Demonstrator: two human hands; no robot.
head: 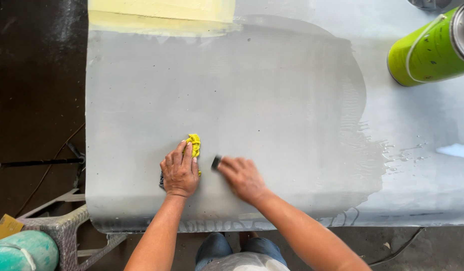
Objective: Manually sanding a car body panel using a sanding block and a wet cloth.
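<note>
A wide grey panel (272, 95) lies flat in front of me, its middle wet and duller than its right side. My left hand (180, 170) presses a crumpled yellow cloth (194, 142) onto the panel near its front edge. Just to the right, my right hand (243, 178) holds a small dark block (216, 161) against the surface; most of the block is hidden under the fingers. The two hands are a few centimetres apart.
A green can (426, 52) with a wire handle stands on the panel's far right. A pale yellow sheet (161, 15) lies at the back edge. A woven stool (66, 228) and a teal can (22, 251) stand at the lower left. Cables run over the dark floor.
</note>
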